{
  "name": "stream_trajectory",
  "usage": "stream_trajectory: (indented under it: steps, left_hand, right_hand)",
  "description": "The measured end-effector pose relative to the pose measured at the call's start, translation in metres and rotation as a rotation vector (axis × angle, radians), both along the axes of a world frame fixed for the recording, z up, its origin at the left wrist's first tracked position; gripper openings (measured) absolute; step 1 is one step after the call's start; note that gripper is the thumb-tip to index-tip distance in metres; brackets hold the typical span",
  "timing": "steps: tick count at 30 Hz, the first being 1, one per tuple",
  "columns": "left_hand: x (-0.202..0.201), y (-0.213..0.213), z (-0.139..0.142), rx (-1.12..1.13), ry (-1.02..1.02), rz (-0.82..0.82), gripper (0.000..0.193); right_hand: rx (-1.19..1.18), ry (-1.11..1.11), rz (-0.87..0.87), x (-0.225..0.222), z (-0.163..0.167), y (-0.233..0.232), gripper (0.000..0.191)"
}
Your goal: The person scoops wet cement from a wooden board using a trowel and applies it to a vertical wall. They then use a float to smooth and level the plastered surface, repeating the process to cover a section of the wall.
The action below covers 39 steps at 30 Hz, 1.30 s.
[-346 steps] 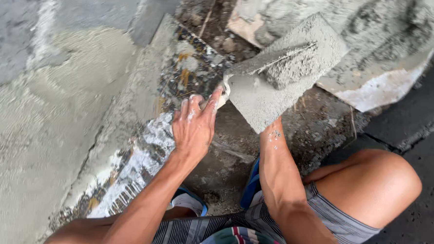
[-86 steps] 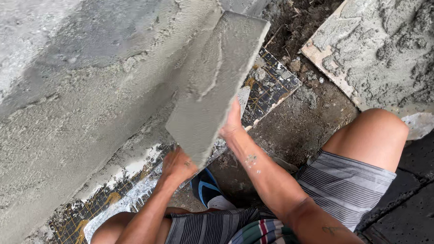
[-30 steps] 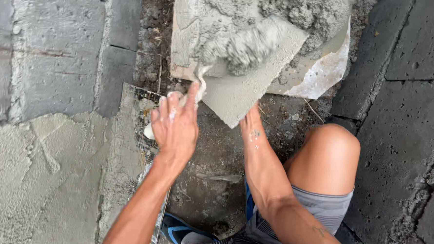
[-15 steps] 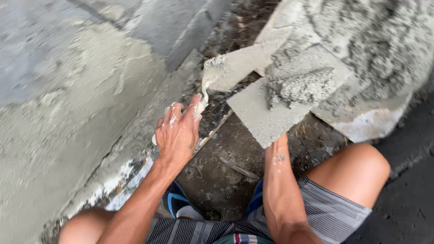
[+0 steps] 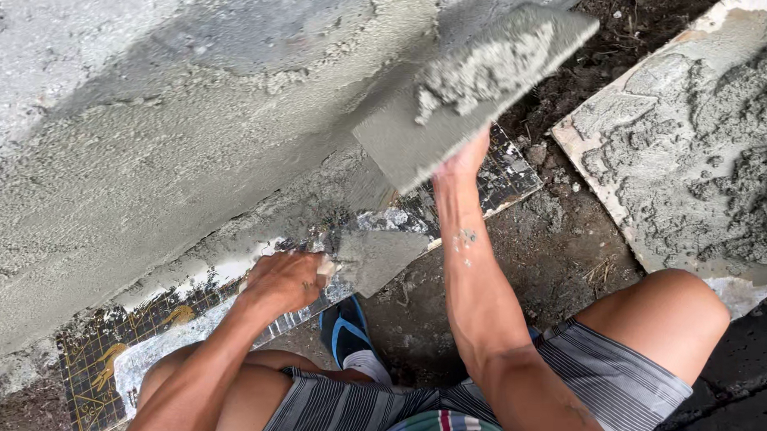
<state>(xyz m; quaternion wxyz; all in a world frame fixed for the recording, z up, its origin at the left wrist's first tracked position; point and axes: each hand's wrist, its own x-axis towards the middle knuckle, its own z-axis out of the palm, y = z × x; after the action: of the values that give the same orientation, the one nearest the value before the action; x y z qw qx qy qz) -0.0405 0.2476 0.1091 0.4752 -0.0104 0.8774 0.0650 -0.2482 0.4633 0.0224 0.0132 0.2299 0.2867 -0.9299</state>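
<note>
The left hand (image 5: 284,280) is closed around a trowel (image 5: 373,260), its blade low at the wall's (image 5: 145,145) foot. At one o'clock from it, the right hand (image 5: 465,159) grips a board (image 5: 466,90) from beneath, a lump of mortar (image 5: 480,69) on top. Much of the wall already looks coated; the bottom strip seems unfinished. More mortar lies on a slab (image 5: 705,161) at three o'clock.

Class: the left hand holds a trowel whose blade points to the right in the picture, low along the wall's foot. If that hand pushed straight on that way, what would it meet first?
Probably the right forearm, which crosses just past the trowel held by the left hand. Depth is unclear, so the blade might pass beneath it.
</note>
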Motion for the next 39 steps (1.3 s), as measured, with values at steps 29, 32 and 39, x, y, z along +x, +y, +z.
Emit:
stream_trajectory:
  steps: [29, 32, 39]
  left_hand:
    - [-0.017, -0.005, 0.027, 0.246, 0.216, 0.071, 0.022]
    - [-0.018, -0.005, 0.026, 0.217, 0.19, 0.071, 0.026]
    - [-0.019, -0.003, 0.0, 0.147, 0.1, 0.065, 0.03]
  right_hand:
    - [0.74, 0.399, -0.103, 0.055, 0.122, -0.155, 0.05]
    - [0.716, 0.407, -0.109, 0.063, 0.131, -0.167, 0.048]
    - [0.683, 0.479, -0.064, 0.09, 0.148, -0.192, 0.041]
